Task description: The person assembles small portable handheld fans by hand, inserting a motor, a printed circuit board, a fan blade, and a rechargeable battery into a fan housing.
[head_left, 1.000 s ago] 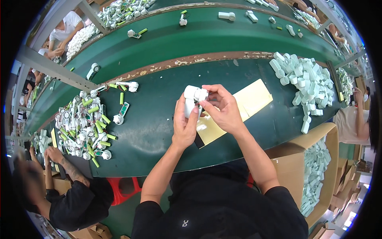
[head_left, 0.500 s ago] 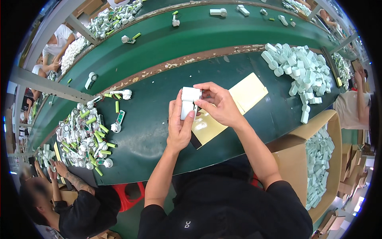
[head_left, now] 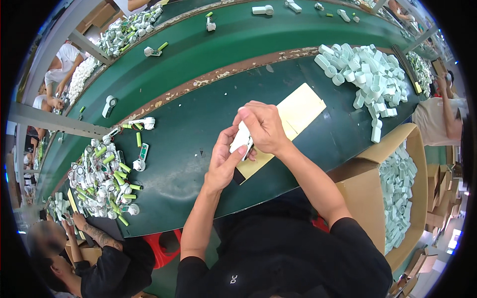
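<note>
A white plastic casing point(head_left: 240, 139) is held between my two hands above the green table. My left hand point(head_left: 222, 160) wraps it from below, its thumb lying along the casing. Over its upper end, my right hand point(head_left: 262, 126) is closed, and its fingers hide that part. Beneath the hands lies a pale yellow sheet point(head_left: 304, 110) with a dark strip at its near end. Left of them is a heap of white motor parts with circuit boards and green cylindrical batteries point(head_left: 102, 174). Pale mint plastic housings point(head_left: 370, 74) are piled at the right.
An open cardboard box point(head_left: 360, 203) full of mint housings stands at the table's right edge. Beyond a chipped ledge point(head_left: 198, 79), a green conveyor belt point(head_left: 208, 52) carries scattered parts. A co-worker in black point(head_left: 107, 265) sits at the left, by a metal post point(head_left: 59, 119).
The casing has been turned and tilted in my hands. My right hand has closed over its upper end, covering more of it. The whole view has shifted slightly.
</note>
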Demonstrator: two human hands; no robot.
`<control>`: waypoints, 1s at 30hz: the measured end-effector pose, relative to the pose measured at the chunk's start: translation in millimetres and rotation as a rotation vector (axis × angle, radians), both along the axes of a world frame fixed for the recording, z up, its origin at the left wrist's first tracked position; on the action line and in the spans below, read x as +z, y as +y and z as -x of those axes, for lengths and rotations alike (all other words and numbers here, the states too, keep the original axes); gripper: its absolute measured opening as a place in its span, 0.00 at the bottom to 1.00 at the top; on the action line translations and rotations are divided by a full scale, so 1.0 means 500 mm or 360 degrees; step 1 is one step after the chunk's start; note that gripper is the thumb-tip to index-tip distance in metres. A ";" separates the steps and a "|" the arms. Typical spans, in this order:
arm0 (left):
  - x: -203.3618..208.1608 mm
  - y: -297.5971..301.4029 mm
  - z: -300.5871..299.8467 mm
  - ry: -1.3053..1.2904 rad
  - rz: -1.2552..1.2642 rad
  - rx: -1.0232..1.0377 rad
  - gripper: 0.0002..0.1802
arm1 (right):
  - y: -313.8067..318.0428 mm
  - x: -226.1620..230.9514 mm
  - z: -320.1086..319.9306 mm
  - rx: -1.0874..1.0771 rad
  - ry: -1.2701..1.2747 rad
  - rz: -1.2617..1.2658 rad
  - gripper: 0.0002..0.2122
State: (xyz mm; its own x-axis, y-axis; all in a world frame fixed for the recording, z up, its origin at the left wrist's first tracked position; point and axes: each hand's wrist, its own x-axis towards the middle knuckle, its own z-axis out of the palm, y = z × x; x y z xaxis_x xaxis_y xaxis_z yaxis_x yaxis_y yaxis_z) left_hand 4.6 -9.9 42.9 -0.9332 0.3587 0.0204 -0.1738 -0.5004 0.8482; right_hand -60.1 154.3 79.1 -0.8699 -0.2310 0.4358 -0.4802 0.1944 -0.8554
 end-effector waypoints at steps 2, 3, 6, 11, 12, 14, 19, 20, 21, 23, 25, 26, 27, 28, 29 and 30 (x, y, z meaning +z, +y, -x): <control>0.002 0.007 -0.002 0.0038 0.0242 0.0164 0.28 | -0.013 -0.003 0.001 -0.0193 0.0118 0.0121 0.22; 0.003 0.010 -0.003 0.0033 0.0239 0.0166 0.28 | -0.011 -0.005 0.003 -0.0251 0.0119 0.0110 0.21; 0.011 0.013 -0.007 0.0654 0.1083 0.0520 0.22 | -0.015 0.000 -0.003 -0.0329 0.0062 0.0031 0.21; 0.017 0.014 -0.002 0.0685 0.1257 0.0559 0.18 | -0.017 0.014 0.002 -0.0400 -0.0112 -0.0164 0.23; 0.014 0.011 0.002 0.0694 0.1262 0.0563 0.18 | -0.012 0.008 0.015 -0.0244 -0.0129 -0.0435 0.23; 0.002 0.003 0.006 0.0371 0.1076 0.0373 0.19 | -0.013 0.001 0.021 -0.0068 -0.0130 -0.0694 0.23; -0.016 -0.022 0.033 -0.0007 0.0455 0.0432 0.19 | 0.018 -0.054 0.046 -0.0322 -0.0222 -0.0085 0.23; -0.012 -0.035 0.039 -0.0069 0.0413 0.0473 0.20 | 0.022 -0.062 0.049 -0.0373 -0.0228 -0.0082 0.23; -0.016 -0.047 0.045 -0.0031 0.0432 0.0544 0.20 | 0.020 -0.076 0.049 -0.0358 -0.0214 -0.0067 0.23; -0.013 -0.065 0.056 -0.0016 0.0436 0.0595 0.20 | 0.018 -0.109 0.045 -0.0474 -0.0136 -0.0073 0.19; -0.004 -0.072 0.064 -0.0006 0.0441 0.0655 0.19 | 0.012 -0.130 0.032 -0.0487 -0.0151 -0.0027 0.15; 0.002 -0.071 0.072 -0.0004 0.0452 0.0660 0.19 | 0.011 -0.136 0.031 -0.0515 -0.0173 0.0007 0.11; 0.007 -0.068 0.082 0.0024 0.0466 0.0677 0.19 | 0.013 -0.143 0.035 -0.0512 -0.0177 0.0019 0.11; 0.011 -0.068 0.088 0.0050 0.0482 0.0691 0.19 | 0.014 -0.141 0.037 -0.0497 -0.0157 -0.0018 0.11; 0.015 -0.069 0.090 0.0047 0.0497 0.0688 0.19 | 0.013 -0.140 0.039 -0.0484 -0.0137 -0.0055 0.11; 0.019 -0.069 0.093 0.0063 0.0514 0.0710 0.19 | 0.012 -0.141 0.038 -0.0489 -0.0147 -0.0042 0.11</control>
State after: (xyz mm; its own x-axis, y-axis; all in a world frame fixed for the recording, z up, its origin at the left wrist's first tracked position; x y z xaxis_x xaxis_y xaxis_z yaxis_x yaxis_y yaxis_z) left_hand -42.1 -44.2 52.4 -0.9969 -0.0778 0.0133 0.0310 -0.2313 0.9724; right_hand -79.0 160.3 8.5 -0.9362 0.0384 0.3493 -0.3163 0.3410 -0.8853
